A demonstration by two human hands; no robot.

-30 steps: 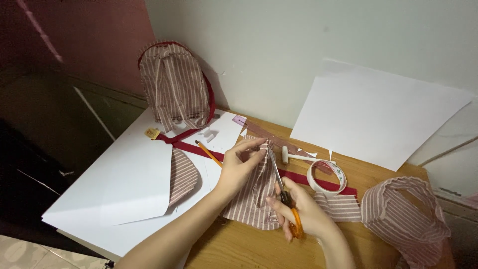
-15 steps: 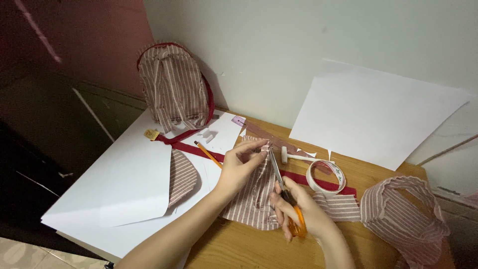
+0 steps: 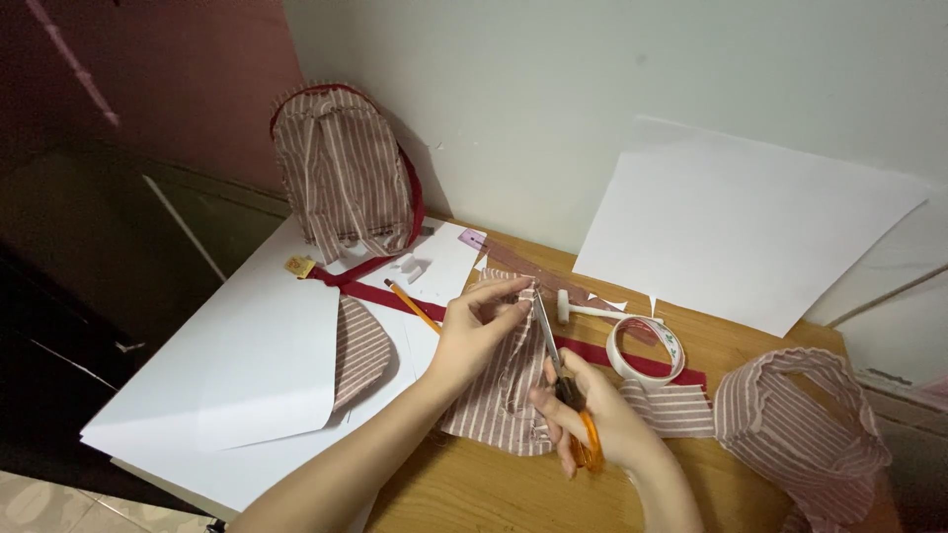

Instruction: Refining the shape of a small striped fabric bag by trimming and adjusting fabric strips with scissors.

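**Cutting Striped Fabric: Current State**

Compared with the earlier frames, both hands remain in nearly the same position; the scissor blades stay at the fabric's upper edge.

The right hand [image 3: 602, 419] is clamped on orange-handled scissors [image 3: 563, 380] with metal blades. The left hand [image 3: 479, 331] pinches the striped fabric piece [image 3: 499, 395], a soft, pink-and-white cloth lying on the wooden table [image 3: 474, 494]. Beyond lie a yellow pencil [image 3: 413, 306], a ring-shaped tape roll [image 3: 647, 347] and a flat red strip [image 3: 632, 357]. A striped miniature backpack [image 3: 341, 173] stands against the wall.
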